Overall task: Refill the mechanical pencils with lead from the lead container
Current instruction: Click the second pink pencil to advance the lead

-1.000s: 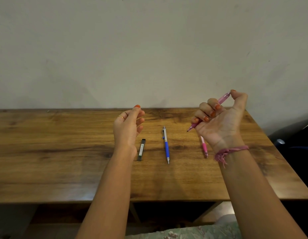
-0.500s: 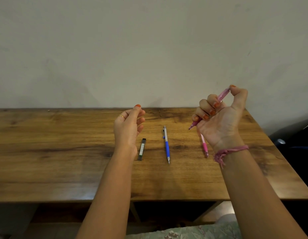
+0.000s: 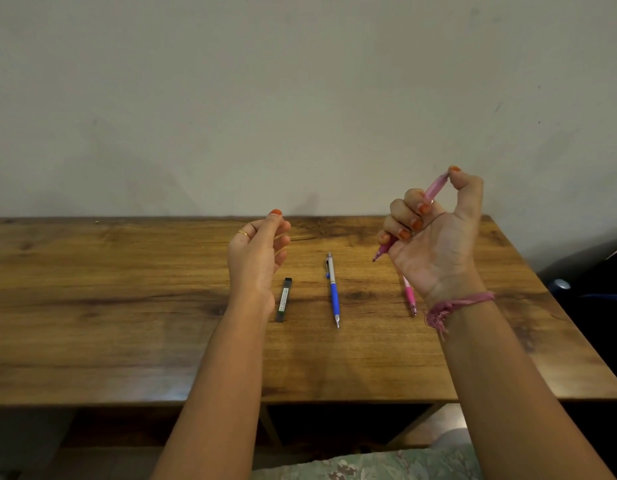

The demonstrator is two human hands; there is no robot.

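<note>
My right hand (image 3: pixel 435 237) is raised above the table and grips a pink mechanical pencil (image 3: pixel 435 187), tip pointing down-left, thumb resting on its top end. My left hand (image 3: pixel 257 251) hovers over the table with thumb and curled fingers close together; anything between them is too small to see. The black lead container (image 3: pixel 284 299) lies flat just right of my left wrist. A blue and silver mechanical pencil (image 3: pixel 333 292) lies in the middle. A second pink pencil (image 3: pixel 409 297) lies partly hidden under my right hand.
The wooden table (image 3: pixel 127 306) stands against a plain wall, its front edge close to me. A dark object with a blue part (image 3: pixel 584 292) sits beyond the table's right edge. Patterned fabric (image 3: pixel 369 465) shows at the bottom.
My right hand has lifted slightly and tilted the pink pencil steeper, thumb staying on its top end. My left hand and the things on the table have not moved.
</note>
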